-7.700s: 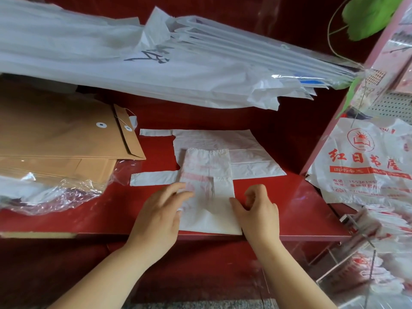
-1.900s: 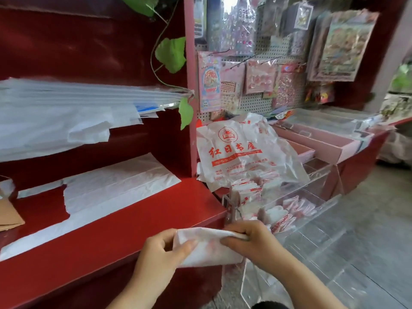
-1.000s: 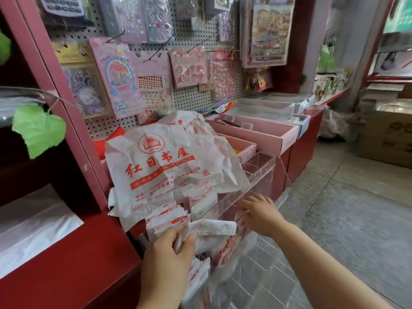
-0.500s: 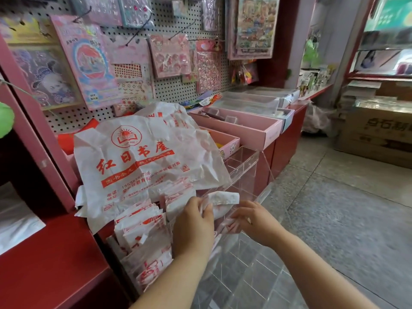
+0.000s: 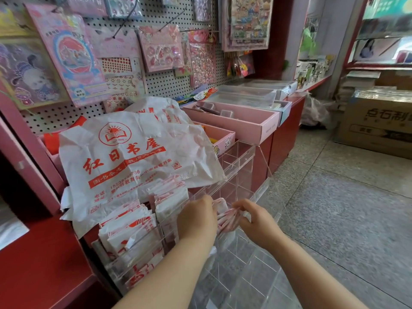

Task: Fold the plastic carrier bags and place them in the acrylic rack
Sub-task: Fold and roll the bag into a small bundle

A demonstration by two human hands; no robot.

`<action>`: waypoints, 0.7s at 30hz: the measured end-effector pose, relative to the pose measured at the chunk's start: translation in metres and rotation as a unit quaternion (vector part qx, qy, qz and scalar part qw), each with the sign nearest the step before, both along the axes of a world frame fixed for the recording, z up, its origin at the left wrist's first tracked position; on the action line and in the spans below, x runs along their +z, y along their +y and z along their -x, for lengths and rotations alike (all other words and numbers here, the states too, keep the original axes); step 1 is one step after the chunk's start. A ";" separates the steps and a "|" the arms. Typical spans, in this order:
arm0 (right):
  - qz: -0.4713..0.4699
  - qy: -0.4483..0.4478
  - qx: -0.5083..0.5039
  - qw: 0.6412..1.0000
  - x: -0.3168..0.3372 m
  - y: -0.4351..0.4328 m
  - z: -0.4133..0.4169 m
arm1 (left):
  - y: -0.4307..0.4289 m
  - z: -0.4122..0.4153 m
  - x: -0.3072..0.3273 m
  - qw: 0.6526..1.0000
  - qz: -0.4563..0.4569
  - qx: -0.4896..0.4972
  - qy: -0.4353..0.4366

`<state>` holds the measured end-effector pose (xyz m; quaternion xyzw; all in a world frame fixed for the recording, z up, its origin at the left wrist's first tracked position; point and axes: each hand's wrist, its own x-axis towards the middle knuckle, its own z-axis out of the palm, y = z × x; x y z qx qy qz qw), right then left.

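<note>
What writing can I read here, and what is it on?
"红日书屋": big white carrier bag.
"15536…": same bag, remaining digits unclear.
"点石": cardboard box, remainder cut off.
Print on the folded bag and sticker packs: too blurred.

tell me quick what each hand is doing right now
left hand: gripping the folded bag
right hand: pinching the same bag from its other side

Up beyond the left grip (image 5: 196,217), sticker sheets (image 5: 160,47) hang on a pegboard (image 5: 165,85); pink trays (image 5: 245,128) stand farther right, a cardboard box (image 5: 374,123) (dark printed characters) rightmost.
</note>
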<state>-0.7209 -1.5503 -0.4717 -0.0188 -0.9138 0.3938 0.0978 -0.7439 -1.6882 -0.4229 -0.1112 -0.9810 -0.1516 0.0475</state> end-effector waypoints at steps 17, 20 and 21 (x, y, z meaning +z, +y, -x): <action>-0.185 0.123 0.048 0.974 -0.001 -0.008 0.038 | -0.011 -0.008 -0.017 0.958 -0.274 -0.059 -0.058; -0.099 0.087 0.014 0.991 0.001 -0.008 0.033 | -0.030 -0.024 -0.014 0.958 -0.273 -0.090 -0.005; -0.045 0.092 -0.024 0.994 0.003 -0.010 0.028 | -0.037 -0.029 -0.013 0.957 -0.274 -0.097 0.005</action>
